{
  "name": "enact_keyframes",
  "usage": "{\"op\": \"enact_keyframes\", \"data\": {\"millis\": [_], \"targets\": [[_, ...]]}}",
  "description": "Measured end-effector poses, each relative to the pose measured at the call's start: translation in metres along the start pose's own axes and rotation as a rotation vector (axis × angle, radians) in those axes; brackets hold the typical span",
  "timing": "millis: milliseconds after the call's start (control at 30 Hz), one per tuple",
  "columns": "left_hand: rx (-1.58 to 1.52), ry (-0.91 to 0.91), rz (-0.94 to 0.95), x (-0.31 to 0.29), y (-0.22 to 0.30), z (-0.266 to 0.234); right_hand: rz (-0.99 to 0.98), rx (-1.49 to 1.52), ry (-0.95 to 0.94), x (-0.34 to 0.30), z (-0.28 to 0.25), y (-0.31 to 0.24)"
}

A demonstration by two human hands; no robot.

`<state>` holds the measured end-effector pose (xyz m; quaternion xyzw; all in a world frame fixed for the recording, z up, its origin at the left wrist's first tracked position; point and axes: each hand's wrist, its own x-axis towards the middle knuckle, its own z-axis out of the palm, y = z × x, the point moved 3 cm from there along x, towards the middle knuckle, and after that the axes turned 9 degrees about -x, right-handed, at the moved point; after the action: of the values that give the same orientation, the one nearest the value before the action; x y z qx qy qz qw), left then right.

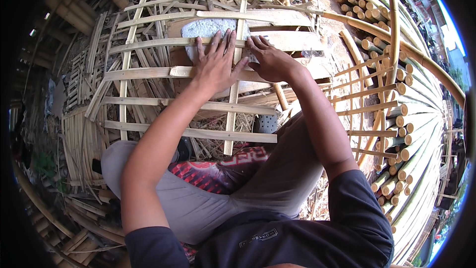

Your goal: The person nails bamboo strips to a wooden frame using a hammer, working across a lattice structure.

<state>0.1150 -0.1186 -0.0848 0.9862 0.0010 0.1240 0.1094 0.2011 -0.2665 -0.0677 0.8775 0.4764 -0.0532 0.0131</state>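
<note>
A lattice of pale bamboo slats (238, 135) lies across in front of me, its long slats crossing two upright strips (231, 114). My left hand (214, 64) lies palm down over the middle slats with fingers stretched and spread, thumb near the right upright strip. Just right of that strip, my right hand (270, 59) rests on the same part, its fingers bent but apart and its fingertips touching the slat by the crossing. No held object shows in either hand. Under the lattice, beneath my left fingertips, sits a rough whitish block (208, 28).
Cut bamboo poles (404, 134) are stacked on the right, with a smaller lattice (367, 104) before them. Loose bamboo strips (79, 144) cover the left ground. Wide boards (292, 39) lie under the lattice. A bent pole (362, 24) curves across the upper right.
</note>
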Motion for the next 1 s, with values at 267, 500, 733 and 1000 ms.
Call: {"op": "enact_keyframes", "data": {"millis": [267, 500, 733, 1000], "targets": [[0.013, -0.035, 0.002, 0.001, 0.0, 0.001, -0.018, 0.019, -0.003, -0.001, -0.002, 0.0], [-0.012, -0.025, 0.0, 0.001, 0.0, -0.002, -0.015, 0.002, -0.009, -0.001, -0.005, -0.002], [-0.011, -0.048, -0.004, 0.002, 0.002, -0.004, -0.018, 0.02, 0.12, -0.003, 0.006, 0.002], [-0.016, -0.025, 0.031, 0.006, 0.004, 0.001, -0.033, 0.076, 0.192, -0.009, -0.003, 0.009]]}}
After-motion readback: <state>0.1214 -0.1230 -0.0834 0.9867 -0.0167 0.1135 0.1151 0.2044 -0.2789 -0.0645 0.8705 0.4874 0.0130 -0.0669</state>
